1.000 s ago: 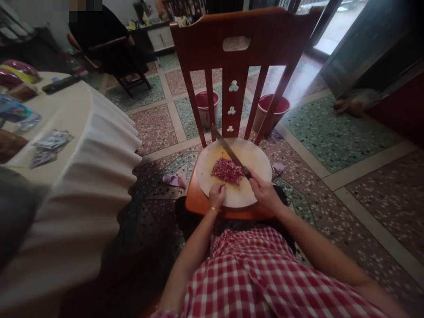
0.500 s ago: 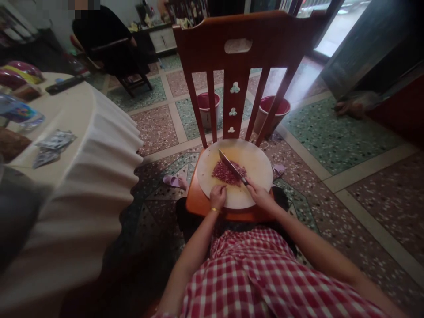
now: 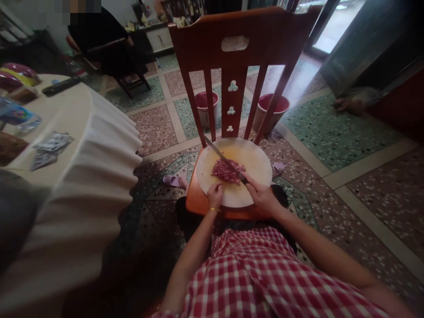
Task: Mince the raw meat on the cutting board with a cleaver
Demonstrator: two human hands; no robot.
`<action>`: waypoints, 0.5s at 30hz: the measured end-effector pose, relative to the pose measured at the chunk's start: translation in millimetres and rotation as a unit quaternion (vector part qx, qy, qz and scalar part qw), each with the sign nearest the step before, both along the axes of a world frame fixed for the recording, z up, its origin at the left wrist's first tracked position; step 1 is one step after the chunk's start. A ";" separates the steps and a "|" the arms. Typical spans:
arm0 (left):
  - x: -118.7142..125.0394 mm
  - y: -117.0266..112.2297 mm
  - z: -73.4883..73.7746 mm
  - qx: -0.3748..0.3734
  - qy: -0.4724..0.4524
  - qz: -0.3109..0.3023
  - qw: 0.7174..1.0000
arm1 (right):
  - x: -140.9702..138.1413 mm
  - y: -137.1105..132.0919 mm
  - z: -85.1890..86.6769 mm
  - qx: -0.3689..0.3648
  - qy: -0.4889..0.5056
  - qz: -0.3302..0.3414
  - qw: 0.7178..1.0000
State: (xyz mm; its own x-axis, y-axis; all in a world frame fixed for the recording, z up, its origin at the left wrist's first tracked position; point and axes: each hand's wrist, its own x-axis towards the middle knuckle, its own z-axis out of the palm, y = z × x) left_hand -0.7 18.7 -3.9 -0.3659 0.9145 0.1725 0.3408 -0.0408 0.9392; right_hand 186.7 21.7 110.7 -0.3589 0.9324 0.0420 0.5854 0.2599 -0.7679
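My right hand grips the dark handle of a kitchen knife, whose blade points away to the upper left above a heap of finely chopped reddish-purple food. What food it is, I cannot tell. The heap lies in the middle of a round, pale cutting board. At the board's near left edge rests my left hand, its fingers curled closed; anything inside them is hidden. The board sits on the seat of a wooden chair in front of me.
The chair's tall back rises behind the board. Beyond it stand two bins, a left bin and a right bin. A table with a white cloth is at my left, holding packets and a bottle. A person sits farther back.
The knife has been raised from the heap and its tip has swung farther out to the upper left. My left hand stays at the board's near edge, nearly unmoved.
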 end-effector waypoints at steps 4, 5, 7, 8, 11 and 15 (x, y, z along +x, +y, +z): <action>-6.3 -5.1 0.9 0.002 -0.046 0.021 0.999 | -3.7 0.2 -8.3 -0.040 -0.038 0.009 0.998; -8.1 -6.2 1.6 -0.001 -0.051 0.023 0.998 | -3.8 1.3 -10.0 -0.051 -0.047 0.011 0.998; -11.3 -7.1 3.1 -0.012 -0.057 0.030 0.998 | -3.9 3.4 -9.0 -0.042 -0.039 0.014 0.998; -12.4 -7.0 3.8 -0.016 -0.058 0.035 0.998 | -4.1 4.0 -7.2 -0.024 -0.025 0.015 0.999; -13.8 -6.1 5.2 -0.019 -0.062 0.048 0.997 | -5.4 3.2 -6.1 0.012 0.008 0.014 1.000; -14.5 -7.9 7.5 -0.022 -0.066 0.044 0.997 | -4.5 3.0 -14.5 -0.033 -0.035 0.004 0.999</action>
State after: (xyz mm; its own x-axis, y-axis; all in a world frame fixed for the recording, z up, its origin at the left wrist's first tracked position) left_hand -15.1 10.8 3.6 -0.4622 0.8833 0.0782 0.2150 0.0261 0.9763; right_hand 182.2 24.7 96.2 -0.3654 0.9297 -0.0456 0.6372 0.2141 -0.7403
